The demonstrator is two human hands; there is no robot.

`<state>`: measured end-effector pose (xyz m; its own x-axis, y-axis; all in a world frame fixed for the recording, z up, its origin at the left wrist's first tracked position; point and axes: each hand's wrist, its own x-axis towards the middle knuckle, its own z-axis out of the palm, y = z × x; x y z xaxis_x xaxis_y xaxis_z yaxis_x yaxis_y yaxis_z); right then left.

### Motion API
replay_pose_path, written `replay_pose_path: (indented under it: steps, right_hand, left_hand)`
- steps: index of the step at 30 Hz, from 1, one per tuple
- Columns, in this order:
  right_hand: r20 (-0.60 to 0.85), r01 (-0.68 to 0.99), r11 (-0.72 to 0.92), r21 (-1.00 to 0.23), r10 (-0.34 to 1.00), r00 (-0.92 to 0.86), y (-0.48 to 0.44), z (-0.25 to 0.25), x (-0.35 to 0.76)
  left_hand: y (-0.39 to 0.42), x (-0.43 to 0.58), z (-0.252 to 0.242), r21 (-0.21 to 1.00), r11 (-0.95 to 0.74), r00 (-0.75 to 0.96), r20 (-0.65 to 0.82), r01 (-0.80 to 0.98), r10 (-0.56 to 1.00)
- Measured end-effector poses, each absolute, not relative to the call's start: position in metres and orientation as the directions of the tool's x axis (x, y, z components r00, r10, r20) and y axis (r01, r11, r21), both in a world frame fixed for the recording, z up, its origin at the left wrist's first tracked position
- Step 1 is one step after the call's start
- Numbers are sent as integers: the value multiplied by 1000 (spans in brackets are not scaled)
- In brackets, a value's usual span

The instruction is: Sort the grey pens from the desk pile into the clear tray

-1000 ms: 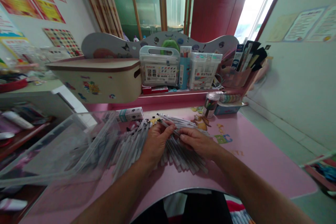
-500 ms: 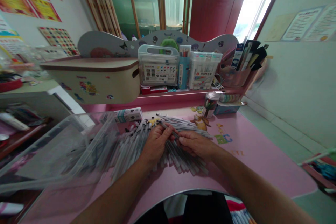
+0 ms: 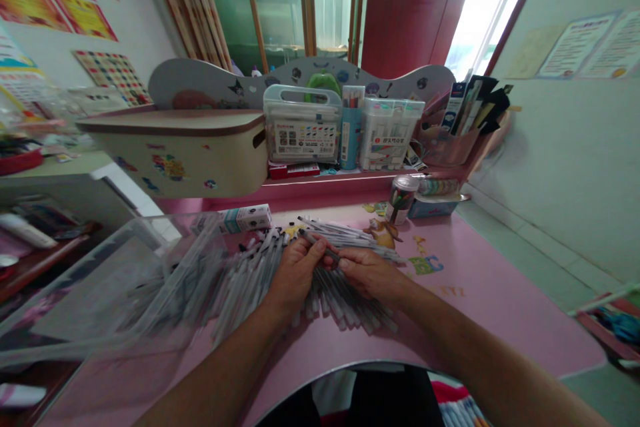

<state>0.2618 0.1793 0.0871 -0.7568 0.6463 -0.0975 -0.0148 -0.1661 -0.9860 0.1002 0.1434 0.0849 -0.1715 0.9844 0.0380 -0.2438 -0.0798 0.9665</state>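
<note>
A big heap of white pens with dark caps (image 3: 250,273) lies spread on the pink desk (image 3: 470,300). My left hand (image 3: 295,270) rests on the heap, its fingers curled round one pen (image 3: 320,248) near its tip. My right hand (image 3: 370,273) lies just right of it, fingers closed on the same pen's other end. The two hands almost touch above the pile.
A clear plastic box (image 3: 110,287) tilts at the left, over part of the pens. A small white carton (image 3: 245,217) lies behind the heap. A cream storage bin (image 3: 180,150), marker cases (image 3: 300,127), a jar (image 3: 401,199) and a tape roll box (image 3: 437,203) line the back shelf.
The hands have drawn a little closer together on the pen and shifted slightly; the heap and the clear box stay put.
</note>
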Motion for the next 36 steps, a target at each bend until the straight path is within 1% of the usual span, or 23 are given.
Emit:
replay_pose_path:
  steps: [3, 7, 10, 13, 16, 20, 25, 28, 31, 36]
  right_hand:
    - [-102, 7, -146, -989, 656, -748, 179, 88, 262]
    - [-139, 28, -180, -983, 644, -752, 179, 89, 263]
    - [-183, 6, -275, -961, 620, -763, 179, 88, 264]
    - [-245, 7, -392, -920, 560, -791, 179, 88, 265]
    - [-281, 35, -435, -900, 516, -809, 180, 88, 267]
    - [-248, 4, -428, -904, 517, -819, 181, 87, 268]
    - [-196, -14, -340, -940, 576, -793, 180, 85, 265]
    - [-183, -11, -308, -951, 591, -786, 179, 84, 264]
    - [-194, -16, -332, -943, 588, -785, 178, 85, 263]
    - [-281, 16, -486, -874, 478, -832, 176, 88, 263]
  left_hand:
    - [142, 100, 86, 966, -88, -173, 46, -244, 984]
    - [140, 101, 89, 970, -104, -183, 64, -218, 981]
    - [139, 100, 92, 974, -110, -173, 76, -197, 982]
    - [138, 99, 93, 977, -103, -160, 73, -187, 984]
    - [139, 98, 94, 976, -92, -138, 65, -199, 988]
    - [139, 97, 94, 967, -80, -124, 51, -243, 991]
    - [137, 96, 94, 975, -135, -140, 110, -176, 984]
    - [137, 96, 95, 974, -144, -134, 122, -173, 983]
    - [137, 96, 95, 970, -128, -126, 103, -208, 987]
    - [140, 95, 90, 930, -34, -88, 1, -365, 996]
